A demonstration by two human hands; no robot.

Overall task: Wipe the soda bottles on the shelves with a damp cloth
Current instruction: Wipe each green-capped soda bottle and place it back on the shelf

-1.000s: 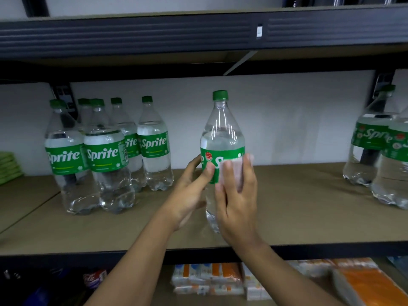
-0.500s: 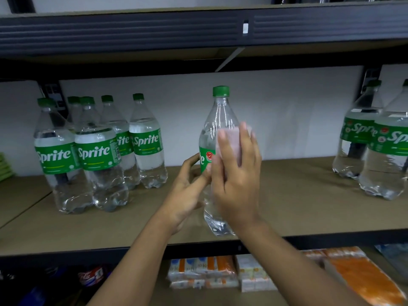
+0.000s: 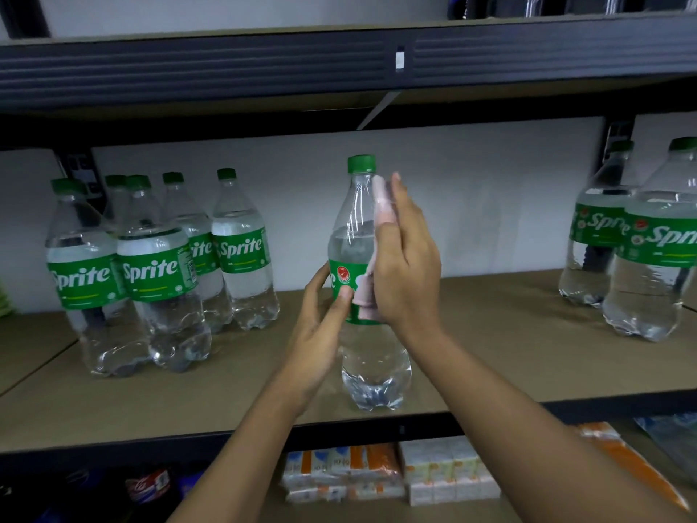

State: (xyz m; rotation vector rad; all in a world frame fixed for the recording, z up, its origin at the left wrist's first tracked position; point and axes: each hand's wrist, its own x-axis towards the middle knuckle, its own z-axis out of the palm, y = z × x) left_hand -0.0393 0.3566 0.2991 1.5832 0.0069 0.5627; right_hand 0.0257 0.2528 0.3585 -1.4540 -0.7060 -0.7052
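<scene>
Fingers (image 3: pixel 395 190) of right hand (image 3: pixel 405 258): straight and flat, curled round nothing. I have them pressing the pink cloth (image 3: pixel 378 205) onto the bottle (image 3: pixel 371 356), from neck down to label.
Fingers (image 3: pixel 344 296) of left hand (image 3: pixel 320 334): thumb on the label front, the rest wrapped behind, gripping the bottle to steady it.
Bottle: upright on the shelf (image 3: pixel 490 352), near its front edge, mid-scene, well apart from the others.
Progress: I judge this bottle mid-wipe, its lower half not yet covered.
Left to do: possibly the left cluster (image 3: pixel 151 273) and the right pair (image 3: pixel 656 251). I cannot tell whether they are wiped.
</scene>
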